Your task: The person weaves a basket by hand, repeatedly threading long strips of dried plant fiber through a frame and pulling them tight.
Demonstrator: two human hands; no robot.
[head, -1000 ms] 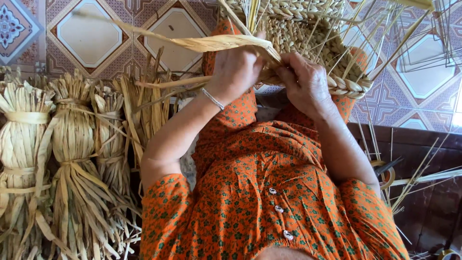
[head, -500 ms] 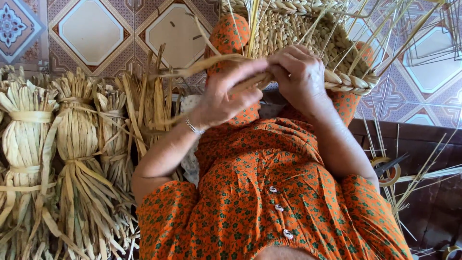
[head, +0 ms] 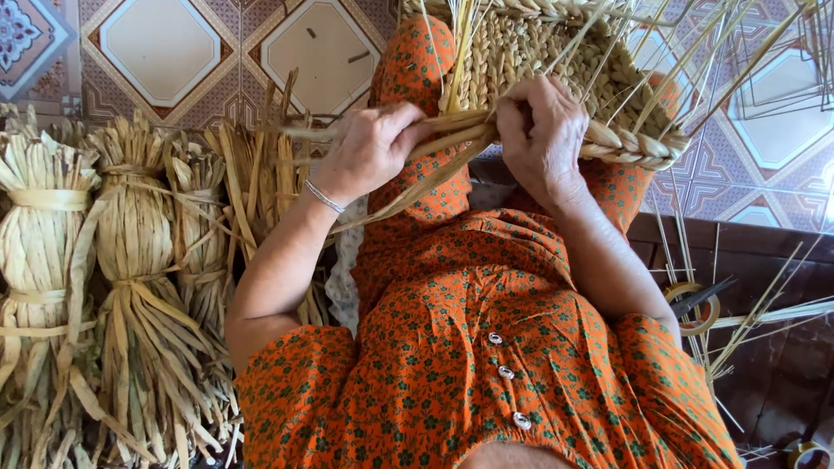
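Observation:
A half-woven straw basket (head: 556, 61) rests on my knees, with thin upright stakes fanning out from its braided rim. My left hand (head: 369, 148), a thin bracelet on its wrist, is closed around a flat dried leaf strand (head: 443, 130) that runs to the rim. My right hand (head: 539, 130) pinches the same strand where it meets the braided edge (head: 634, 148). More of the strand hangs down over my orange flowered dress (head: 469, 347).
Tied bundles of dried leaves (head: 130, 260) lie on the patterned tile floor (head: 165, 43) at my left. Scissors with a roll of tape (head: 695, 304) and loose thin stalks lie on a dark wooden surface (head: 764, 365) at my right.
My left hand has come down and rightward from holding the strand high, drawing it in beside my right hand at the basket rim. My right hand stays at the rim.

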